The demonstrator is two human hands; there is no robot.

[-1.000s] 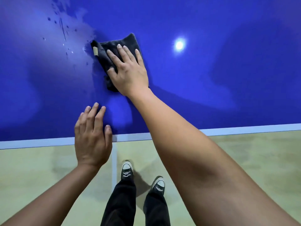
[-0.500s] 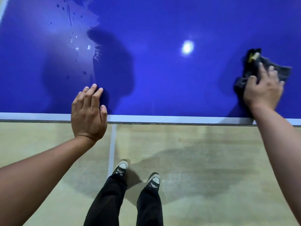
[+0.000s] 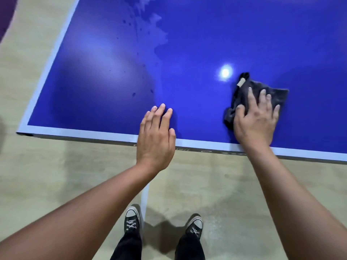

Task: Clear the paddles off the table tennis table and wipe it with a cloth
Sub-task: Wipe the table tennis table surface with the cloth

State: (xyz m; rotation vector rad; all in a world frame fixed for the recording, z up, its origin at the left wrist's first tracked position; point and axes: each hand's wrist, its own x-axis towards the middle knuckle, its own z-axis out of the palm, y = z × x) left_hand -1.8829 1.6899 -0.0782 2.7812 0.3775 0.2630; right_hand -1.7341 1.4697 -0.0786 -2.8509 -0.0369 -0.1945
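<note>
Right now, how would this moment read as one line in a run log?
phase: wiping | right hand: pressing dark cloth flat on table | left hand: resting flat at table's near edge

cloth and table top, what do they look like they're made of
Cloth: soft dark grey fabric, perhaps microfibre; matte, fuzzy, crumpled in folds, with a sewn tag. Table top: hard, smooth board with a glossy blue coating, likely paint; it mirrors a light as a bright spot.

left hand (image 3: pixel 155 139) flat, fingers (image 3: pixel 162 112) straight | right hand (image 3: pixel 255 121) flat, fingers spread
</note>
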